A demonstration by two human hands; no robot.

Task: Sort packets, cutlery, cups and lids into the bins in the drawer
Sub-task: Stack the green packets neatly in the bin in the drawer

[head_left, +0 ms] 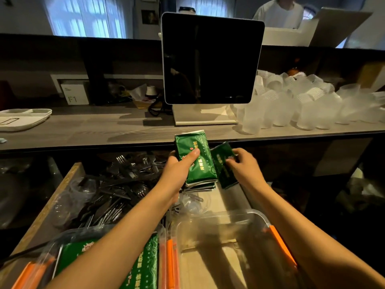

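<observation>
A stack of green packets (198, 161) is held up over the far end of the open drawer (52, 197), just below the front edge of the counter (104, 130). The left hand (179, 165) grips this stack from its left side, thumb laid across the top packet and fingers curled beneath. Just to the right, the right hand (243, 165) pinches a single darker green packet (224, 165), which tilts against the stack's right edge. Both forearms stretch forward from the bottom of the view, the left crossing over a clear bin (68, 247) that already holds green packets, the right passing along the rim of a second clear bin with orange clips (250, 226), whose floor shows bare.

Left of the hands, black plastic cutlery (116, 190) lies heaped in the drawer, with clear lids (193, 203) just under the left wrist. On the counter stand a dark screen (210, 59), a crowd of frosted cups (302, 107) to the right, and a white tray (23, 117) at the far left. A person in white (279, 13) stands beyond the counter.
</observation>
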